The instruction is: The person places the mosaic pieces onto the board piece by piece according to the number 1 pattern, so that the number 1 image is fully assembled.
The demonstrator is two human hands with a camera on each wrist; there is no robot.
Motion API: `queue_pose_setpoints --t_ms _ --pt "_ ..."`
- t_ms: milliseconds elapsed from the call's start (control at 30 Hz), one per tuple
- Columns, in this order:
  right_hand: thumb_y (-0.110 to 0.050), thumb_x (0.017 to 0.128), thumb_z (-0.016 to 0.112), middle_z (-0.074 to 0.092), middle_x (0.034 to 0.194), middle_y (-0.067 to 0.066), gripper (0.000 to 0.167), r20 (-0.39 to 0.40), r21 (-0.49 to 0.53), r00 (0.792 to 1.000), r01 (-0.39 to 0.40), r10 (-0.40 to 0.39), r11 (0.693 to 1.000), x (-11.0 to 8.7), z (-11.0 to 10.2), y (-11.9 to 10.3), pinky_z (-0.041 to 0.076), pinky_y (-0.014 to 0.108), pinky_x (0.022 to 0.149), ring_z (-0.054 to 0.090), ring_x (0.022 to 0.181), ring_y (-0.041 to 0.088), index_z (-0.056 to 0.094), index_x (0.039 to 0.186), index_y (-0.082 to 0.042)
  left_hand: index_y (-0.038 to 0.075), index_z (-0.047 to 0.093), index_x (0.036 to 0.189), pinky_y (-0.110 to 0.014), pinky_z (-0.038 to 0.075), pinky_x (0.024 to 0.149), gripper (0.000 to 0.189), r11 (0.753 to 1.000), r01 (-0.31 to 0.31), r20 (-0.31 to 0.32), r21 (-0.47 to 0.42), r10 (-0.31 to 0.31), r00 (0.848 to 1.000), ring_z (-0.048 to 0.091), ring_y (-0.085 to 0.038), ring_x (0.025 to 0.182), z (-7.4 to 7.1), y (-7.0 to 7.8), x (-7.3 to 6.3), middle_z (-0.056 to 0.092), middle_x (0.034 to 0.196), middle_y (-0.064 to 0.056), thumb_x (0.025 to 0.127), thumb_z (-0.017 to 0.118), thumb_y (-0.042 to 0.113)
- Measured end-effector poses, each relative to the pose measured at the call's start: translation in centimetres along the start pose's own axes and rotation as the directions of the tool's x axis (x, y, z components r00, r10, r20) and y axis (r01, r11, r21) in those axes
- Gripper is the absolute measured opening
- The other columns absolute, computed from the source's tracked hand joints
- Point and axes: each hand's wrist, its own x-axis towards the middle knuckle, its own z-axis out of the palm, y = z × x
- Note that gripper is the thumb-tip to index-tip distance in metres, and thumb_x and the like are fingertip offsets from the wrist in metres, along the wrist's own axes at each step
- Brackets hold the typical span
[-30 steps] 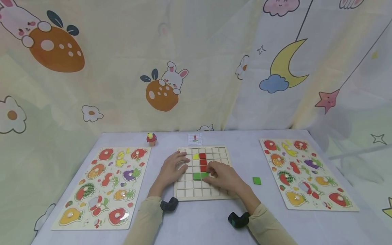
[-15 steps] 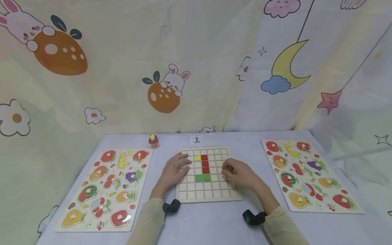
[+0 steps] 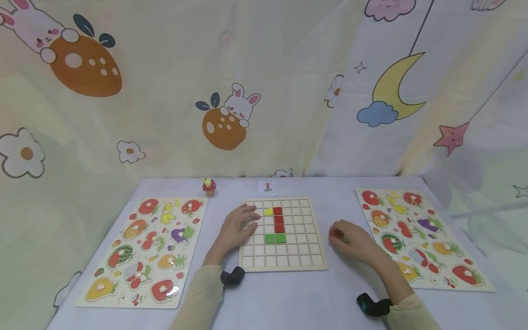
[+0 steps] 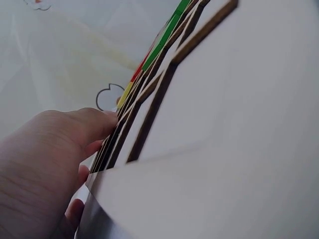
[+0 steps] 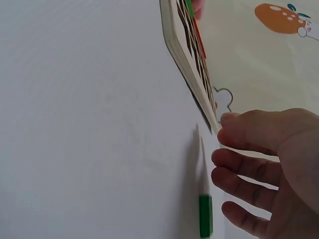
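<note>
A wooden grid board (image 3: 305, 261) lies mid-table with square tiles in it: a yellow tile (image 3: 268, 211), a column of red tiles (image 3: 279, 223) and two green tiles (image 3: 275, 238) side by side below. My left hand (image 3: 236, 230) rests at the board's left edge, fingers spread over its cells; the left wrist view shows the thumb (image 4: 94, 123) against the edge. To the right of the board, my right hand (image 3: 354, 242) hovers low with loosely bent fingers and nothing between them. A loose green tile (image 5: 205, 215) lies on the table close to those fingertips, hidden by the hand in the head view.
Fruit puzzle boards flank the grid, a left puzzle (image 3: 142, 252) and a right puzzle (image 3: 425, 238) partly under the right forearm. Behind the grid sit a small pattern card (image 3: 267, 188) and a parrot figurine (image 3: 209, 187). A printed cloth (image 3: 288, 114) hangs behind.
My right hand has left the green tiles on the board and travelled right, past its edge, to the loose green tile. The left hand has stayed at the board's left edge.
</note>
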Motion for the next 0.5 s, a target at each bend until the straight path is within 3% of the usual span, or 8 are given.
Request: queue_pose_setpoints --t_ms 267,500 --pt "-0.023 0.082 0.072 0.061 0.091 -0.006 0.021 -0.054 -0.101 0.998 0.019 -0.025 0.995 -2.1 -1.3 1.6 0.048 0.034 0.075 0.059 0.086 0.013 0.063 0.100 -0.015 0.025 0.068 0.108 -0.051 0.026 0.116 0.020 1.000 0.007 0.001 0.012 -0.007 1.000 0.033 -0.021 0.141 0.0 0.1 0.1 0.053 0.139 0.003 0.088 0.065 0.024" --pt "-0.023 0.077 0.076 0.062 0.095 -0.006 0.029 -0.021 -0.112 0.999 0.035 -0.038 0.993 -3.2 -1.9 2.2 0.053 0.036 0.078 0.060 0.090 0.013 0.063 0.102 -0.015 0.024 0.068 0.108 -0.052 0.026 0.115 0.020 1.000 -0.002 -0.008 0.007 0.002 1.000 0.034 -0.023 0.141 0.1 0.2 0.0 0.054 0.138 0.002 0.088 0.065 0.023"
